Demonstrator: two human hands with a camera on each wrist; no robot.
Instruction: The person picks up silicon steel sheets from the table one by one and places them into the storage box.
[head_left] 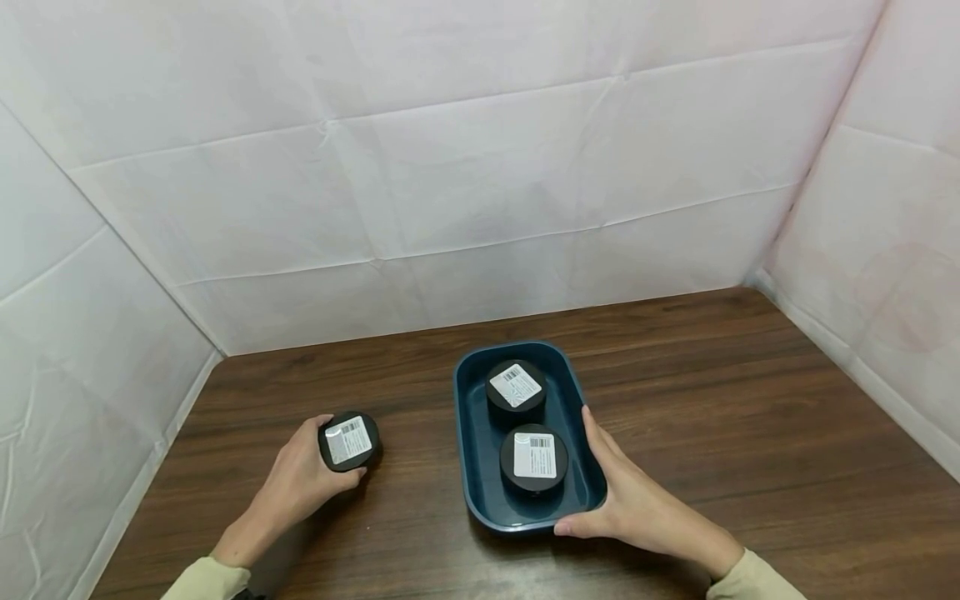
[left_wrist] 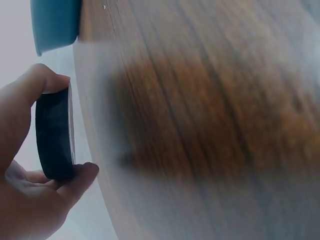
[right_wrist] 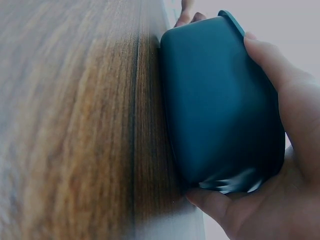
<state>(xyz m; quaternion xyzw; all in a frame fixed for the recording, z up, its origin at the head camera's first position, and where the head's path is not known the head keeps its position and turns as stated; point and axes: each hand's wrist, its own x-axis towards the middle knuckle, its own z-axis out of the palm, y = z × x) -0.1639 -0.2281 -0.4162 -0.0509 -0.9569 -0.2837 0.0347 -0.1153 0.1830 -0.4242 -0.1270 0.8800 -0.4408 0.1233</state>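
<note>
On the left, my left hand [head_left: 303, 471] grips a thick black disc [head_left: 348, 441] between thumb and fingers, with a white barcode label facing up. The left wrist view shows the disc's glossy side [left_wrist: 52, 132] edge-on, close over the tabletop. My right hand [head_left: 626, 500] holds a dark blue tray [head_left: 474, 454] by its near right corner, thumb at the near rim and fingers along the right side. Two similar black discs stand inside it: the far disc [head_left: 516, 388] and the near disc [head_left: 534, 460], both label up. Seen from the right wrist, the tray's outer wall [right_wrist: 220, 105] hides its contents.
The wooden table [head_left: 720, 400] has a dark brown grain. White sheeting [head_left: 480, 167] hangs behind it and along both sides. The tray stands to the right of the left hand, with bare wood [head_left: 416, 467] between them.
</note>
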